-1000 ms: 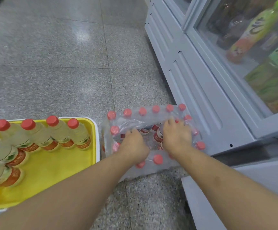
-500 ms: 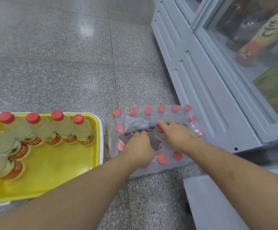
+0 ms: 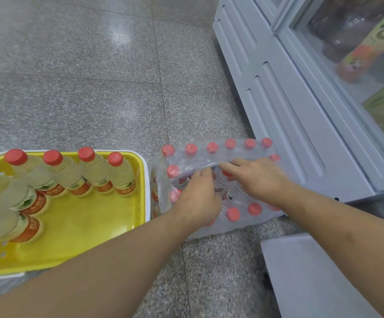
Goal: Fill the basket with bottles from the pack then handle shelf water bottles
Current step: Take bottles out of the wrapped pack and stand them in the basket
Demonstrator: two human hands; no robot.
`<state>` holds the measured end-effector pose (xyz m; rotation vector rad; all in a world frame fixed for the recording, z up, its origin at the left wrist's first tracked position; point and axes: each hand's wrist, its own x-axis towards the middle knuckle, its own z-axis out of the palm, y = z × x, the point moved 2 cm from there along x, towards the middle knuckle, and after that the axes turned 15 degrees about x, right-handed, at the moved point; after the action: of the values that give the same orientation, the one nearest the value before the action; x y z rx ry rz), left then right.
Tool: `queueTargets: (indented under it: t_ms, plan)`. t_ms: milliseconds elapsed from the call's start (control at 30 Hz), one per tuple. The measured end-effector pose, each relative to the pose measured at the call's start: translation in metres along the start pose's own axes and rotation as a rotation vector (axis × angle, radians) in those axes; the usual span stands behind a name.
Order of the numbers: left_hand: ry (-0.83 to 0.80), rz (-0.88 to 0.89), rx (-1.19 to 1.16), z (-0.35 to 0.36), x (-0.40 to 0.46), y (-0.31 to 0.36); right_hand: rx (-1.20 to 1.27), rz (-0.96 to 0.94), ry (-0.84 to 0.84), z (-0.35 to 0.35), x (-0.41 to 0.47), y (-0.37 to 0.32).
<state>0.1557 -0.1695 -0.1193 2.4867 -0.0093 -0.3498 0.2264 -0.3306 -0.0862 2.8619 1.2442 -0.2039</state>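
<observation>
both hands (image 3: 230, 182) now deeper inside the torn pack (image 3: 211, 154), around a bottle (image 3: 226, 173)

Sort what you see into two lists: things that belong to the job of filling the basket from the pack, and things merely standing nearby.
Belongs to the job:
- shrink-wrapped pack of red-capped bottles
- yellow basket
- bottles in the basket
- left hand and right hand, both reaching into the pack's torn middle

Merely nearby:
- glass-door cooler
- drinks behind its glass
- speckled floor
</observation>
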Motion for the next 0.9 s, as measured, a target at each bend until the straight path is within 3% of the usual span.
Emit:
queueTargets:
  t_ms: [167, 400, 500, 600, 733, 900]
  plan:
    - [0.249, 0.126, 0.018, -0.033, -0.013, 0.006, -0.072, -0.184, 0.096, -0.058, -0.012, -0.024]
    - [0.181, 0.25, -0.05, -0.14, -0.024, 0.018, 0.168, -0.06, 0.251, -0.182, 0.011, -0.073]
    - [0.293, 0.185, -0.132, -0.187, -0.055, 0.004, 0.306, -0.056, 0.502, -0.227, 0.012, -0.094]
    - [0.421, 0.077, -0.114, -0.218, -0.091, -0.026, 0.412, -0.069, 0.593, -0.253, 0.023, -0.12]
    - [0.436, -0.101, -0.07, -0.228, -0.12, -0.085, 0.421, -0.131, 0.589, -0.232, 0.053, -0.172]
    - [0.354, -0.245, -0.061, -0.207, -0.136, -0.166, 0.584, -0.133, 0.389, -0.133, 0.112, -0.239]
